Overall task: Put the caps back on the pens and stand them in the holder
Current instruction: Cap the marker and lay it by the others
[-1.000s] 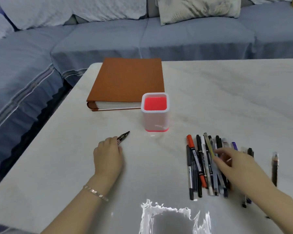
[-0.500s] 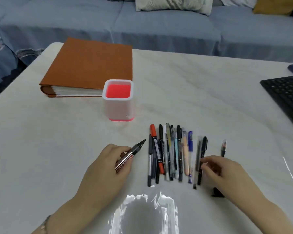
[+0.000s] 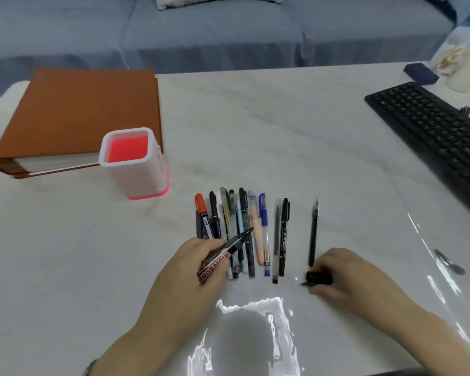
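Left hand (image 3: 190,270) grips an uncapped marker (image 3: 228,253), its tip over the pen row (image 3: 263,221). Right hand (image 3: 358,278) curls round the black cap (image 3: 319,278) on the table (image 3: 282,131), near the marker. Holder (image 3: 136,180) looks empty, well apart at far left. My read: nothing stowed yet, first capping is next.

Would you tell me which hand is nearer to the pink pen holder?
Left. The left hand, gripping a marker, is in front and right of the holder; the right hand, pinching a cap, lies farther right, beyond the pens.
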A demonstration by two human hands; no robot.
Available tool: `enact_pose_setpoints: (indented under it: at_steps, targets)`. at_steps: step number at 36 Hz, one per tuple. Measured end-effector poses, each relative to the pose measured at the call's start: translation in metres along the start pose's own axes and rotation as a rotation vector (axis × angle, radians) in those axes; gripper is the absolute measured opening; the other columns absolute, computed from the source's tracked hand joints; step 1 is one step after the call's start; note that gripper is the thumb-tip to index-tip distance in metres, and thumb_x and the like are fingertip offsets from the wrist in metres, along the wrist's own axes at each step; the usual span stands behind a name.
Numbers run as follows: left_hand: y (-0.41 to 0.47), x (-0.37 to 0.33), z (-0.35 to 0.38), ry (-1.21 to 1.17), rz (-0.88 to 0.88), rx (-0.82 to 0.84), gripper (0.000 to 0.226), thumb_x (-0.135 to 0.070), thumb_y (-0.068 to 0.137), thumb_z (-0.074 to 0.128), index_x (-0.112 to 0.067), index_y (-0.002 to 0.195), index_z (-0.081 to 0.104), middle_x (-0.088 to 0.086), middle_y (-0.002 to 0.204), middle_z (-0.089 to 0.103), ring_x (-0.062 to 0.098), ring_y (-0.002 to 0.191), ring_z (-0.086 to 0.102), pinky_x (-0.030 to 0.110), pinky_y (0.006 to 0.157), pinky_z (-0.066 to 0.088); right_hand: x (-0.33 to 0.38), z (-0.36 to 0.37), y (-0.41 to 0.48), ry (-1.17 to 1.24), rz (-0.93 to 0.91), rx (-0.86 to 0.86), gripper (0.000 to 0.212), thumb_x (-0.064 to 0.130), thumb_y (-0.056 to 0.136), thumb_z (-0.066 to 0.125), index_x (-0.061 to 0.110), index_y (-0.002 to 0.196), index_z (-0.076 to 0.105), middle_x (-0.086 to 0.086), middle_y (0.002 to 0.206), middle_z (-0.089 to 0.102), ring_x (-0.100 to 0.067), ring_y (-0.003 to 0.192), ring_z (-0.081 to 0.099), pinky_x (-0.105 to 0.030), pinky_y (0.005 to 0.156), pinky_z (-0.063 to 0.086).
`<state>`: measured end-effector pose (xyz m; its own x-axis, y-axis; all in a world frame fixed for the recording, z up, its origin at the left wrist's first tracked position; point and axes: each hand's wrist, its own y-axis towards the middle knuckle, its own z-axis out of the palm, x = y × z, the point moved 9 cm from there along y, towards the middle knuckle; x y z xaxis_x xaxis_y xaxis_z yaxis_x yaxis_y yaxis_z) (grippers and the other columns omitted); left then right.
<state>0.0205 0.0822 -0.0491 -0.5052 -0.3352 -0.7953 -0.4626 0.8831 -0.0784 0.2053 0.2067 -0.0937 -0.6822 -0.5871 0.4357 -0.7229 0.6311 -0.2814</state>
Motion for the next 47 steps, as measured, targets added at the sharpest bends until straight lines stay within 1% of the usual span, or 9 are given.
enact_pose_setpoints:
  at_steps: [6,10,15,22,30,35,39,43,47]
  targets:
    - [-0.001,-0.002,0.007,-0.081,-0.058,0.026,0.028,-0.022,0.086,0.058,-0.050,0.088,0.056,-0.018,0.089,0.064,-0.004,0.084,0.055,0.007,0.070,0.039,0.002,-0.033,-0.004,0.473,0.055,-0.222,0.019,0.021,0.069,0.076,0.033,0.073,0.062,0.011,0.071,0.065,-0.006,0.064,0.054,-0.013,0.060,0.040]
    - [0.000,-0.008,0.009,-0.125,-0.048,0.023,0.031,-0.018,0.084,0.061,-0.050,0.083,0.059,-0.021,0.087,0.065,-0.007,0.084,0.056,0.002,0.068,0.039,0.006,-0.047,-0.004,0.820,0.069,-0.354,0.020,0.008,0.069,0.074,0.027,0.071,0.070,-0.006,0.066,0.067,-0.010,0.056,0.057,-0.010,0.056,0.043]
    - [-0.001,-0.014,0.010,-0.176,-0.034,0.029,0.030,-0.018,0.082,0.063,-0.048,0.081,0.063,-0.027,0.091,0.063,-0.003,0.081,0.060,0.004,0.068,0.041,0.017,-0.043,0.000,1.043,0.087,-0.342,0.022,0.004,0.078,0.065,0.025,0.081,0.072,0.011,0.045,0.045,-0.002,0.044,0.041,-0.007,0.047,0.036]
    - [-0.003,-0.026,0.007,-0.193,0.007,0.032,0.034,-0.015,0.081,0.064,-0.049,0.080,0.063,-0.027,0.091,0.063,-0.004,0.081,0.059,0.003,0.067,0.040,0.038,-0.038,0.006,0.936,-0.017,-0.252,0.015,0.028,0.074,0.059,0.037,0.080,0.070,0.010,0.054,0.045,-0.007,0.055,0.041,-0.011,0.055,0.037]
    - [-0.007,-0.028,0.004,-0.178,0.054,0.059,0.026,-0.019,0.081,0.066,-0.045,0.087,0.066,-0.022,0.093,0.064,-0.002,0.086,0.060,0.004,0.071,0.041,0.044,-0.039,0.004,0.927,-0.072,-0.226,0.018,0.032,0.069,0.057,0.034,0.083,0.067,0.010,0.058,0.053,-0.006,0.058,0.042,-0.009,0.057,0.036]
    - [-0.008,-0.029,0.005,-0.180,0.072,0.084,0.032,-0.017,0.080,0.066,-0.049,0.085,0.065,-0.023,0.093,0.064,-0.003,0.082,0.060,0.003,0.067,0.039,0.051,-0.036,0.003,0.886,-0.127,-0.171,0.029,0.050,0.061,0.054,0.037,0.083,0.067,-0.004,0.069,0.057,-0.015,0.067,0.046,-0.016,0.063,0.037]
    - [-0.007,-0.033,0.010,-0.149,0.108,0.170,0.029,-0.025,0.080,0.065,-0.053,0.090,0.064,-0.025,0.090,0.062,-0.002,0.081,0.058,0.004,0.067,0.038,0.061,-0.031,0.003,0.827,-0.198,-0.101,0.040,0.061,0.059,0.063,0.034,0.088,0.066,-0.018,0.086,0.063,-0.038,0.084,0.054,-0.032,0.077,0.042]
    - [-0.007,-0.032,0.015,-0.180,0.144,0.224,0.027,-0.046,0.071,0.062,-0.058,0.095,0.061,-0.020,0.089,0.063,-0.001,0.072,0.060,0.006,0.065,0.042,0.069,-0.028,0.005,0.819,-0.177,-0.095,0.032,0.049,0.076,0.042,0.026,0.074,0.064,0.009,0.059,0.057,-0.005,0.056,0.045,-0.012,0.057,0.035]
    - [-0.007,-0.038,0.004,-0.198,0.177,0.084,0.019,-0.044,0.063,0.070,-0.054,0.079,0.066,-0.030,0.081,0.066,-0.005,0.070,0.062,0.002,0.063,0.040,0.072,-0.024,0.009,0.760,-0.085,-0.243,0.041,0.048,0.080,0.031,0.020,0.061,0.053,0.009,0.053,0.050,-0.002,0.049,0.041,-0.013,0.050,0.032]
